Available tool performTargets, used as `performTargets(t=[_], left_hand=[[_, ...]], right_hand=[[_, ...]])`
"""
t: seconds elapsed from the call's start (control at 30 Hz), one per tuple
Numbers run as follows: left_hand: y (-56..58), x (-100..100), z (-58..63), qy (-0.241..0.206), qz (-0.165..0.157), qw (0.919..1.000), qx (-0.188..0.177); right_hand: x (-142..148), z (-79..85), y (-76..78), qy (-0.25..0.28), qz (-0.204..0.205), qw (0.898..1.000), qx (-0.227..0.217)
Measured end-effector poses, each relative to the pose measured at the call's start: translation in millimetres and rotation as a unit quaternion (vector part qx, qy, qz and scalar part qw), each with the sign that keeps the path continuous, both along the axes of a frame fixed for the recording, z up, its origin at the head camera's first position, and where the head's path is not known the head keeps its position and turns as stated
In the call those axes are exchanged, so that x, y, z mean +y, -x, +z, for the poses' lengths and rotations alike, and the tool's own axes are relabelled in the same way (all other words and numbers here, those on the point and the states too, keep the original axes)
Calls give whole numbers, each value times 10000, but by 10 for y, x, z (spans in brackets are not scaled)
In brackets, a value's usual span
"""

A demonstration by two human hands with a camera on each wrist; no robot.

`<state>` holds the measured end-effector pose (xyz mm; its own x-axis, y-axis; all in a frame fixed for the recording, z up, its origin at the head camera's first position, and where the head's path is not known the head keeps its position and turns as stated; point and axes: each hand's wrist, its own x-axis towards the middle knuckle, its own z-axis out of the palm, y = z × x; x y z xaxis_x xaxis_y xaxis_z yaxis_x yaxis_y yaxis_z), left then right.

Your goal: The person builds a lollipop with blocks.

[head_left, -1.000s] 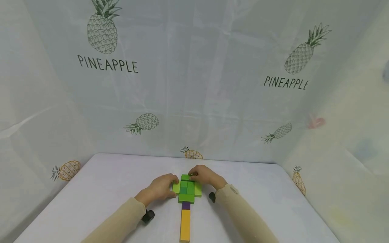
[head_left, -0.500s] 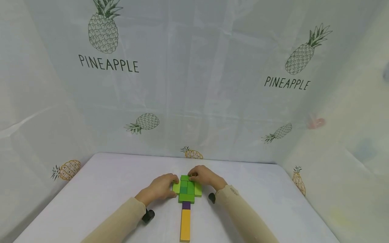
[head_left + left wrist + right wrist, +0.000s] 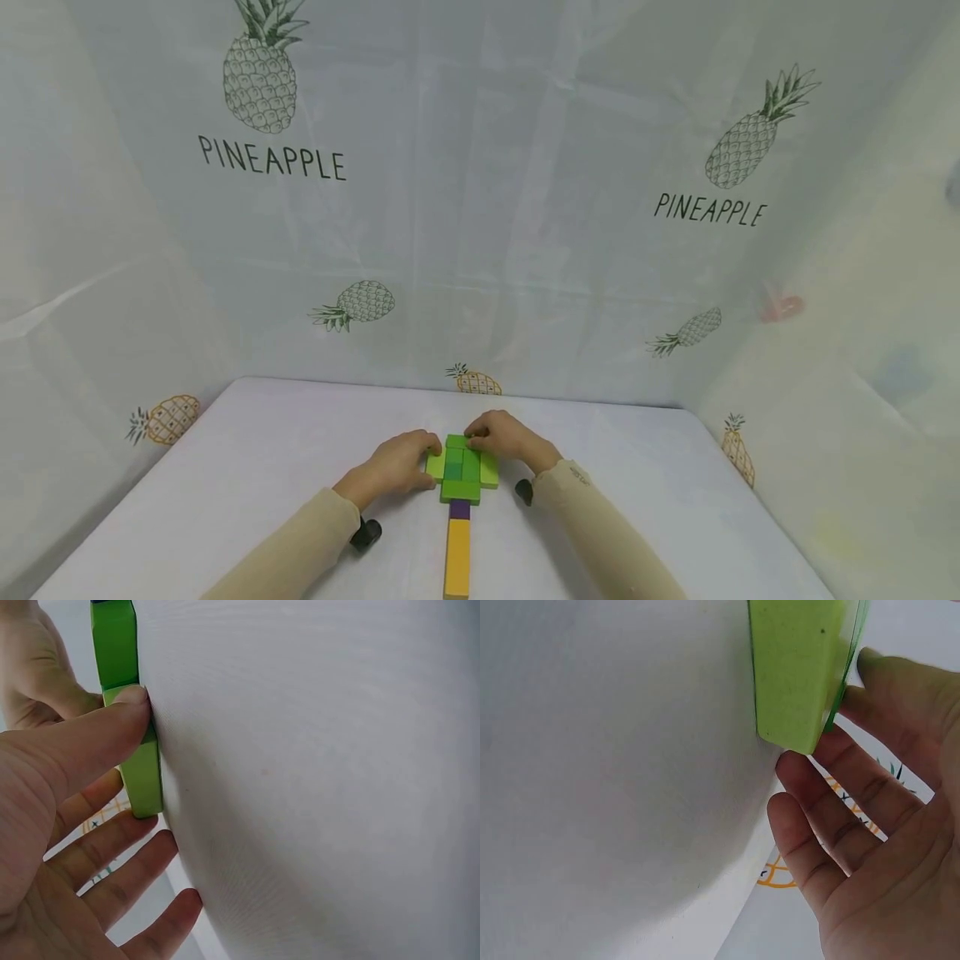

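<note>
Green wooden blocks lie flat in a compact cluster on the white table. My left hand (image 3: pixel 396 463) pinches the left light green block (image 3: pixel 435 467) lengthwise, thumb at its near end and fingers at its far end. In the left wrist view the thumb (image 3: pixel 124 720) presses on that block's edge. My right hand (image 3: pixel 510 435) reaches over the right light green block (image 3: pixel 489 472) and pinches the right end of the far green block (image 3: pixel 456 441) between thumb and forefinger. In the right wrist view the other fingers spread just past the end of a light green block (image 3: pixel 791 675).
A green block (image 3: pixel 460 492) closes the cluster's near side. Below it, a purple block (image 3: pixel 460 509) and a long orange-yellow block (image 3: pixel 457 558) run in line toward the front. A white curtain printed with pineapples (image 3: pixel 365 301) hangs behind the table.
The far green block has shifted slightly nearer, closing up against the blocks in the middle of the cluster. Both hands have stayed almost still.
</note>
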<state>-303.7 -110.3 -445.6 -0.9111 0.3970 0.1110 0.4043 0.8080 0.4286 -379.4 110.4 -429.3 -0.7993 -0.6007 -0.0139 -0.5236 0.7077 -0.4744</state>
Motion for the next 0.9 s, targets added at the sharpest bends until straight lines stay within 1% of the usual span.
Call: performTargets(t=[0.2,0.33,0.47,0.63,0.8,0.9], left_hand=[[19,8,26,133,29,9999,19],[36,-3,13,151,66,9999,46],[34,-17,-10,118,32,9999,19],[-6,-39,-17,182,44,9998,-29],[-30,-60,19,154,19,9999,-1],[-32,-69,16,167,60,9998,-24]], right_hand=[[90,11,34,-30,-236,9997,49],[217,33,21,-24,-259,9996,124],[411,84,-59,-39,-276,9993,261],[699,110,-189,-181,-335,9979,516],[979,138,-322,-285,-613,9950,732],[1127,140,-406,-320,-726,9930,878]])
